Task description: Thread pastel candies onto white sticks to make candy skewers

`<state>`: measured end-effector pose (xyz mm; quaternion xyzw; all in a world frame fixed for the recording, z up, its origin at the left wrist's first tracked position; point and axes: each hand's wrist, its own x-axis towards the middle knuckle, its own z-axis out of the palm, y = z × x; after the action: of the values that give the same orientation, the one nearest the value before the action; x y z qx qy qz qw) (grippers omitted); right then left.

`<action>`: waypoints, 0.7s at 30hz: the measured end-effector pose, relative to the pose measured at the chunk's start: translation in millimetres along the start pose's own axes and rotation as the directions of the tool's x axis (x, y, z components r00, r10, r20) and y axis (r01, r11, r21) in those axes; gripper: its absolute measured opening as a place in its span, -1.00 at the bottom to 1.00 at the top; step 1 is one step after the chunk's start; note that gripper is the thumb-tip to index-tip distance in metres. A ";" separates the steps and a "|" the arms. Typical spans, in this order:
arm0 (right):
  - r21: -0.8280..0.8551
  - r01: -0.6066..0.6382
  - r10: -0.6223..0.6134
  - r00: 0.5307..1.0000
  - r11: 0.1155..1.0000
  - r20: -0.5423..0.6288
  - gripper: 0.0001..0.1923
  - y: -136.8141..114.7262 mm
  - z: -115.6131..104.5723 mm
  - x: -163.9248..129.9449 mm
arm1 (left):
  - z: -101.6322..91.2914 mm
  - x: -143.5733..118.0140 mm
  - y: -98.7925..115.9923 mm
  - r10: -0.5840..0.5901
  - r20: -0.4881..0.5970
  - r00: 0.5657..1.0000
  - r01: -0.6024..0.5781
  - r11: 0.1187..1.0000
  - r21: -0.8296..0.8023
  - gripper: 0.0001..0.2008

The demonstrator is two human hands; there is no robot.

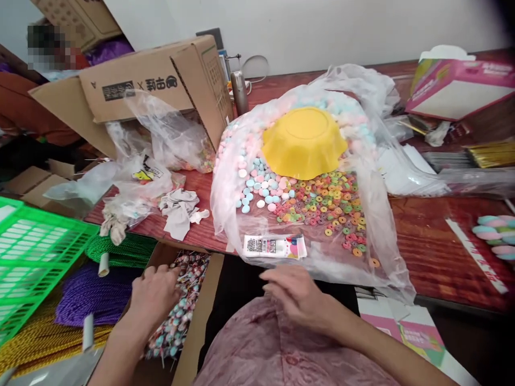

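Observation:
My left hand (155,295) reaches down into an open cardboard box (201,321) at my lower left, fingers on a heap of wrapped lollipops (183,311); whether it grips one is hidden. My right hand (295,295) hovers over my lap with fingers loosely curled and apart, holding nothing that I can see. Just beyond it, at the table's front edge, lies a small printed packet (274,246). Behind that a large clear plastic bag (382,225) spreads open, holding pastel round candies (257,187), coloured ring candies (330,206) and an upturned yellow bowl (303,140).
A big cardboard box (161,80) lies tilted at the back left with crumpled plastic bags (140,171). A green crate (36,252) and spools of purple, green and gold cord (90,292) sit at my left. A pink box (458,88) stands at the back right; twisted marshmallows (497,236) lie at the right.

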<state>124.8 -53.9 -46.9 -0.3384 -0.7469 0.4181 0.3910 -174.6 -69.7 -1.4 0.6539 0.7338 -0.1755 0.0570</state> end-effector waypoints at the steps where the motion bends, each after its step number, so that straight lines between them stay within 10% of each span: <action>1: 0.026 0.002 0.000 0.995 1.000 -0.096 -0.77 1.6 -10.9 -6.0 | -3.1 3.9 13.4 0.086 -0.069 0.994 -0.089 0.995 -0.034 -0.77; 5: 0.185 -0.049 0.137 0.855 0.982 -0.500 -0.67 8.9 -57.0 -17.7 | -17.1 27.2 117.0 0.609 -0.335 0.718 -0.677 0.724 -0.135 -0.76; 9: 0.134 -0.091 0.162 0.564 0.987 -0.810 -0.53 14.9 -115.8 -36.5 | -13.1 39.2 184.5 0.675 -0.269 0.687 -0.691 0.721 0.046 -0.67; 13: 0.141 -0.193 0.211 0.411 0.971 -0.887 -0.39 27.4 -170.2 -84.0 | 9.6 50.2 174.7 0.716 -0.413 0.563 -0.740 0.659 0.132 -0.65; 21: 0.395 0.072 0.346 0.358 0.916 -0.868 -0.44 46.7 -178.1 -110.2 | 23.3 66.8 163.5 0.648 -0.675 0.353 -0.808 0.575 0.129 -0.81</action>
<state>338.9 -61.9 -60.2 -0.4965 -0.2735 0.3184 0.7598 -27.1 -1.0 -73.9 0.9158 0.3456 0.1961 -0.0591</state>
